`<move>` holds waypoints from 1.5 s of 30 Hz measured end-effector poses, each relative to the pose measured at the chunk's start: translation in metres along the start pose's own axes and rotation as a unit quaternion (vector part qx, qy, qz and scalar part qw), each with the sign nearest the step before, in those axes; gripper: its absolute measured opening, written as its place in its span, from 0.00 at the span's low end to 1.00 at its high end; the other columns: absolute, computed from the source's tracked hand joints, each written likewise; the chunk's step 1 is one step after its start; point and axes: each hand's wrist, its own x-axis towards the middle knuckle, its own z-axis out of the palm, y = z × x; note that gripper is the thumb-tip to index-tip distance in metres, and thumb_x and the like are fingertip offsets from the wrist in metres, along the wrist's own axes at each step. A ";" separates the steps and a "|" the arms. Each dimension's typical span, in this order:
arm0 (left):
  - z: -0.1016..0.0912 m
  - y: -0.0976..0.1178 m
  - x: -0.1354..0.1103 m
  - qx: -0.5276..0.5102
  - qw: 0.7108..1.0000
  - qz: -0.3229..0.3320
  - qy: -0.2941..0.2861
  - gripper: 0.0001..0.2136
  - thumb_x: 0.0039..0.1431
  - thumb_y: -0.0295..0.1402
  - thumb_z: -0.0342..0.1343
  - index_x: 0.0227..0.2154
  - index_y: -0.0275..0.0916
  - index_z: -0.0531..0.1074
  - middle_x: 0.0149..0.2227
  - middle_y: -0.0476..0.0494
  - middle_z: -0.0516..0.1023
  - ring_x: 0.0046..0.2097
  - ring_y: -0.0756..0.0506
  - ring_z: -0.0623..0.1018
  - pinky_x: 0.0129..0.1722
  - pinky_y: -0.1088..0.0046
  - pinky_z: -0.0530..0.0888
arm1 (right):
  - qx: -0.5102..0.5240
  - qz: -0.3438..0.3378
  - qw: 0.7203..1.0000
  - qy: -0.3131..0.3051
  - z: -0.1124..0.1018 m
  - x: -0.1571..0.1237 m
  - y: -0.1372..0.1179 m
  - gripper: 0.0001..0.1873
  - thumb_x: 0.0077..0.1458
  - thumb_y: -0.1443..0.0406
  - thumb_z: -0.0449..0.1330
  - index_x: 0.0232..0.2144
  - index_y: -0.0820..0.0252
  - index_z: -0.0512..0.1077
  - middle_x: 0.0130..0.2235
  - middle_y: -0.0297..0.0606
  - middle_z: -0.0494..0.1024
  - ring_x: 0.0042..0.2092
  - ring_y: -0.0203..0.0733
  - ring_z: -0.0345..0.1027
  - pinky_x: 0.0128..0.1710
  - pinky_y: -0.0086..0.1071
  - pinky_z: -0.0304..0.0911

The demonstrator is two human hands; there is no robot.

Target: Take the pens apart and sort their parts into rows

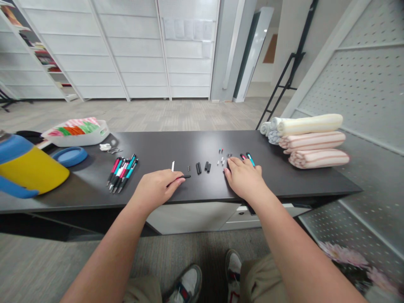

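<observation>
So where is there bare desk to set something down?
Far middle of the desk, behind the black pen parts; also between the right hand and the rolled towels. Crowded: the strip from left hand to right, and the left end around the yellow container.

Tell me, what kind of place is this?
Probably a workroom or an office, though I can't be sure. There's a long dark table, a pile of pens on it, and rolled towels at one end.
</observation>
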 end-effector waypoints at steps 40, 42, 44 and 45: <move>-0.004 0.014 0.007 0.030 0.995 0.067 -0.071 0.08 0.72 0.34 0.52 0.37 0.40 0.74 0.36 0.43 0.80 0.40 0.41 0.77 0.40 0.63 0.69 | 0.227 -0.240 0.944 0.020 0.000 -0.007 -0.089 0.21 0.74 0.51 0.51 0.35 0.55 0.75 0.33 0.38 0.82 0.35 0.43 0.75 0.32 0.34 0.53; -0.004 0.017 0.007 0.047 0.995 0.051 -0.075 0.08 0.71 0.34 0.52 0.35 0.40 0.72 0.35 0.44 0.80 0.39 0.41 0.79 0.38 0.64 0.69 | 0.218 -0.247 0.944 0.017 -0.001 -0.006 -0.089 0.23 0.74 0.51 0.49 0.34 0.55 0.75 0.32 0.37 0.82 0.34 0.42 0.74 0.31 0.34 0.50; -0.004 0.020 0.007 0.066 0.995 0.031 -0.075 0.09 0.71 0.34 0.52 0.34 0.41 0.72 0.34 0.44 0.81 0.38 0.41 0.80 0.36 0.65 0.68 | 0.223 -0.250 0.942 0.013 -0.002 -0.006 -0.088 0.24 0.75 0.51 0.48 0.34 0.55 0.75 0.31 0.36 0.81 0.33 0.41 0.73 0.31 0.34 0.48; -0.004 0.020 0.006 0.074 0.994 0.021 -0.075 0.09 0.71 0.35 0.52 0.34 0.41 0.72 0.34 0.44 0.81 0.38 0.41 0.81 0.35 0.66 0.68 | 0.227 -0.249 0.941 0.012 -0.002 -0.006 -0.088 0.24 0.75 0.51 0.47 0.34 0.55 0.74 0.31 0.35 0.81 0.32 0.40 0.72 0.31 0.34 0.47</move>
